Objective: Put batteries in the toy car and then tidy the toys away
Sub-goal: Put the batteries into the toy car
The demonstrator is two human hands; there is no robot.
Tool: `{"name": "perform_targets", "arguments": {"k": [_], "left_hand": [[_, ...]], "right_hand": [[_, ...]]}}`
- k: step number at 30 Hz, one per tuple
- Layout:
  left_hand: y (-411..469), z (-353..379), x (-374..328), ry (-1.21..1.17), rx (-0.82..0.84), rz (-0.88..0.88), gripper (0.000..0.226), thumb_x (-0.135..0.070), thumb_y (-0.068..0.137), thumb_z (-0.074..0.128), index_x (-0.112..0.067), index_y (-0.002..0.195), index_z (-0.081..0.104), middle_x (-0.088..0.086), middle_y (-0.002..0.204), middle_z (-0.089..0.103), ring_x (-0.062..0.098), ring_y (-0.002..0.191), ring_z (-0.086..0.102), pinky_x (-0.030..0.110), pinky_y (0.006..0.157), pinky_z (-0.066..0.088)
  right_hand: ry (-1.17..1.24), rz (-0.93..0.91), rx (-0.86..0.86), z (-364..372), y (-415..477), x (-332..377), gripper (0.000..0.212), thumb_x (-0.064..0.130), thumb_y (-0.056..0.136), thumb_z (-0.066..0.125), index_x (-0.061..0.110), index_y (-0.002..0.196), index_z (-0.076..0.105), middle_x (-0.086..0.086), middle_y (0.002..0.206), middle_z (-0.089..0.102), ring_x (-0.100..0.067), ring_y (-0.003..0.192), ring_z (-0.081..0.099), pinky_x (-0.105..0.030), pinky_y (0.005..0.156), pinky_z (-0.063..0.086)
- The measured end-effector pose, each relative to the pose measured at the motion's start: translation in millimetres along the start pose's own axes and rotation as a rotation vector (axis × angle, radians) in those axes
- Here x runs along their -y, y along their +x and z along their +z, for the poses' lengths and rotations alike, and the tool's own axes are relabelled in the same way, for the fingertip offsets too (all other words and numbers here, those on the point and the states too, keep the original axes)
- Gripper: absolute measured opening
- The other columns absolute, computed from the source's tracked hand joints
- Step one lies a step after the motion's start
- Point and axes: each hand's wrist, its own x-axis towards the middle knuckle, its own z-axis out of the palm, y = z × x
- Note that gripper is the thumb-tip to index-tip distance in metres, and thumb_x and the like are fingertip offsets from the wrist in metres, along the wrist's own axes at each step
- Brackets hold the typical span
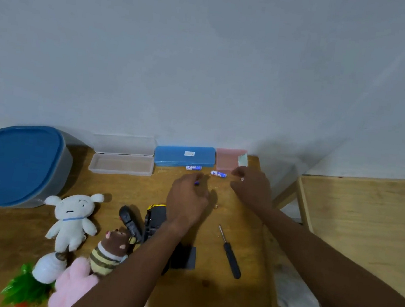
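Nearest, the left hand (186, 197) pinches a small blue-tipped battery (196, 183) above the wooden bench (230, 303); the right hand (250, 186), fingers curled, holds nothing visible.

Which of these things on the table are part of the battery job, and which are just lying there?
Battery job: black and yellow toy car; two blue-and-white batteries; black-handled screwdriver; both hands.

Lying about: white plush dog; striped bee plush; blue-lidded tub; closed blue plastic case.
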Motion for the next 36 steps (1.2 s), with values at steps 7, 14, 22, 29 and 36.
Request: {"name": "perform_targets", "arguments": {"k": [7,14,22,29,36], "left_hand": [[69.5,59.8,-23.0,0.188,-0.027,0.010,0.064,-0.037,0.079,0.066,-0.030,0.139,0.044,0.002,0.102,0.071,0.029,0.100,0.061,0.034,0.071,0.048],[77.0,78.8,-20.0,0.208,-0.114,-0.046,0.073,-0.036,0.085,0.071,-0.033,0.147,0.034,0.010,0.101,0.066,0.029,0.094,0.063,0.034,0.073,0.046],[91.6,80.1,-9.0,0.141,-0.147,-0.081,0.059,-0.030,0.080,0.077,-0.034,0.125,0.039,-0.002,0.089,0.074,0.022,0.084,0.069,0.037,0.067,0.053],[86.6,78.2,-6.9,0.108,-0.143,-0.012,0.025,-0.030,0.082,0.080,-0.029,0.103,0.065,-0.002,0.091,0.078,0.017,0.081,0.071,0.031,0.068,0.056],[84.9,75.0,-5.3,0.263,-0.090,0.113,0.016,-0.031,0.090,0.072,-0.025,0.102,0.080,0.001,0.093,0.077,0.015,0.088,0.060,0.030,0.077,0.050]], "right_hand": [[-0.441,-0.311,0.129,-6.9,69.3,-28.6,0.050,0.034,0.091,0.060,0.025,0.140,0.052,-0.002,0.147,0.051,-0.025,0.130,0.050,-0.040,0.102,0.044],[-0.776,-0.643,0.082,-1.6,84.5,-29.2,0.034,0.038,0.091,0.049,0.014,0.110,0.064,-0.007,0.104,0.067,-0.028,0.085,0.065,-0.034,0.072,0.048],[-0.819,-0.763,0.107,0.8,98.3,-33.7,0.029,0.033,0.086,0.053,0.008,0.092,0.066,-0.008,0.077,0.064,-0.026,0.061,0.061,-0.031,0.058,0.048],[-0.509,-0.673,0.054,-33.9,115.5,-13.7,0.018,0.032,0.077,0.053,0.019,0.065,0.058,0.003,0.059,0.055,-0.018,0.054,0.053,-0.027,0.054,0.037],[-0.312,-0.519,-0.525,-10.6,101.7,-28.6,0.016,0.027,0.090,0.069,0.013,0.093,0.064,-0.009,0.096,0.060,-0.016,0.055,0.052,-0.024,0.046,0.046]]}}
